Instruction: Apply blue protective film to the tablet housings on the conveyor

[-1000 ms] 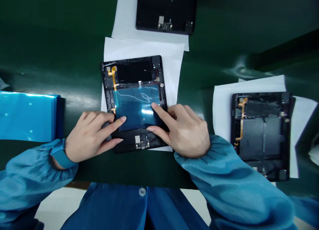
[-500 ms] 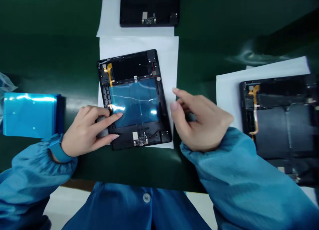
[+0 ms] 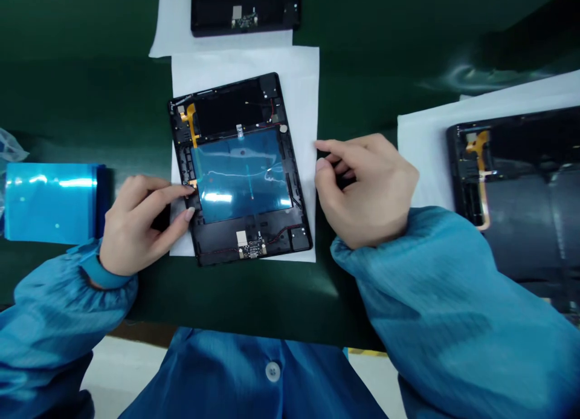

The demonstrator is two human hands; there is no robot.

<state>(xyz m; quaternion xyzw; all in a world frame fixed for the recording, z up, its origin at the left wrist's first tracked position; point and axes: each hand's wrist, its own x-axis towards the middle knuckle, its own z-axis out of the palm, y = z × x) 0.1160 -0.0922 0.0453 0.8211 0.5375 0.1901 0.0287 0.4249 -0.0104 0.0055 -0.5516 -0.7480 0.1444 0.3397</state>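
An opened black tablet (image 3: 267, 225) lies back-up on a white sheet (image 3: 299, 92) in the middle of the green belt. A blue film (image 3: 240, 174) covers its battery area. My left hand (image 3: 136, 222) rests at the tablet's left edge, its fingertips touching the frame beside the film's lower left corner. My right hand (image 3: 367, 189) hovers just right of the tablet over the sheet's edge, fingers curled loosely with thumb and forefinger close together; nothing shows between them.
A stack of blue films (image 3: 49, 201) lies at the left. Another opened tablet (image 3: 521, 189) on a white sheet (image 3: 426, 141) sits at the right. A third tablet (image 3: 244, 8) on paper lies at the top. The green belt (image 3: 90, 92) runs across.
My right hand has lifted off the film and drawn back to the right of the tablet. My left fingers slid from the film's lower part to the tablet's left edge.
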